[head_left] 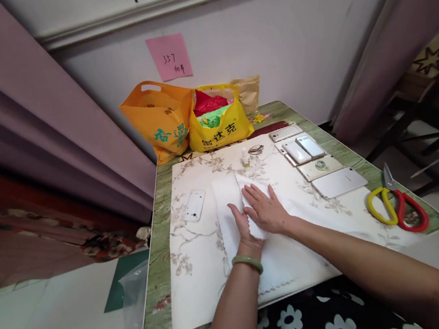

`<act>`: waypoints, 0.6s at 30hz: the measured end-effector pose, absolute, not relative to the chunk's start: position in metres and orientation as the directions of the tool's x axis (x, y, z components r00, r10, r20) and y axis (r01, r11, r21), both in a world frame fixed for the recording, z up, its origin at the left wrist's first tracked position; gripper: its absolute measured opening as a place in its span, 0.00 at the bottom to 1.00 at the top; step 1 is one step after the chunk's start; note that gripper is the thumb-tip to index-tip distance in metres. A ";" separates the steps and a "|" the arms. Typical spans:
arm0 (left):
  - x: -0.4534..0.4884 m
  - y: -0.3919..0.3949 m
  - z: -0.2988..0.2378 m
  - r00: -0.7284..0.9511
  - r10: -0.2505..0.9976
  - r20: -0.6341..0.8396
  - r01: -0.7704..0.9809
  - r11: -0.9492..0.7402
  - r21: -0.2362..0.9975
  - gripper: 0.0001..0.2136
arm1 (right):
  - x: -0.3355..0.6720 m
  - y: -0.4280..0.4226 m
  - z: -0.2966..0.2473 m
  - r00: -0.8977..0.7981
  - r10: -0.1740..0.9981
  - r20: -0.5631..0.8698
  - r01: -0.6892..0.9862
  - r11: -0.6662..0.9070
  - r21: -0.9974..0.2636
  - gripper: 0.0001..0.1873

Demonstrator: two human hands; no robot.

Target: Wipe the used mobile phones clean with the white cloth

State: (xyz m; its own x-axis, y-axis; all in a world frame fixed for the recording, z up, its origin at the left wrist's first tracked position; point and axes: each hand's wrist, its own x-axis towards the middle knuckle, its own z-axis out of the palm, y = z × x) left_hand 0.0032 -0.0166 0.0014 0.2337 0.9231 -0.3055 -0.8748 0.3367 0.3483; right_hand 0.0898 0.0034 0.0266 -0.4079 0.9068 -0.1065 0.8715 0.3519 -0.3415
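Note:
A thin white cloth (228,202) with a scalloped edge lies partly folded on the table. My right hand (267,210) rests flat on the folded layer, fingers stretched out. Close beside it, my left hand (249,235), with a green bangle at the wrist, touches the cloth at the fold. Its thumb points away from the palm; the other fingers are hidden by the cloth and the right hand. Beyond the hands stand a small white bottle (245,157) and a little dark looped item (256,150). To the left is a white phone (195,205).
Several phones (339,182) line the right side. Scissors (395,205) with yellow and red handles lie at the right corner. An orange bag (161,115) and a filled yellow bag (222,133) stand at the back against the wall. A flower-patterned sheet (192,253) covers the green table (157,293).

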 end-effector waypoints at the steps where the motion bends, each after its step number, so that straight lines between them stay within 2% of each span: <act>1: 0.006 -0.015 0.004 0.246 0.929 -0.275 -0.881 0.333 0.335 0.36 | 0.089 0.009 0.027 -0.399 0.910 -0.116 0.876 0.341 -0.342 0.32; 4: 0.011 -0.014 0.010 0.254 0.940 -0.230 -0.898 0.317 0.306 0.36 | 0.088 0.022 0.027 -0.383 0.915 -0.126 0.879 0.319 -0.355 0.33; 9: 0.013 -0.014 0.011 0.234 0.940 -0.246 -0.918 0.297 0.262 0.36 | 0.092 0.041 0.019 -0.309 0.942 -0.131 0.901 0.246 -0.357 0.32; 13: 0.013 -0.012 0.010 0.250 0.937 -0.244 -0.921 0.308 0.239 0.36 | 0.101 0.047 0.015 -0.185 0.983 -0.010 0.914 0.168 -0.371 0.34; 16: 0.013 -0.012 0.009 0.251 0.929 -0.273 -0.917 0.318 0.241 0.37 | 0.109 0.044 0.018 -0.069 0.992 0.110 0.890 0.111 -0.443 0.34; 18: 0.014 -0.013 0.009 0.257 0.924 -0.284 -0.911 0.329 0.247 0.38 | 0.111 0.042 0.022 -0.059 0.987 0.150 0.862 0.127 -0.492 0.33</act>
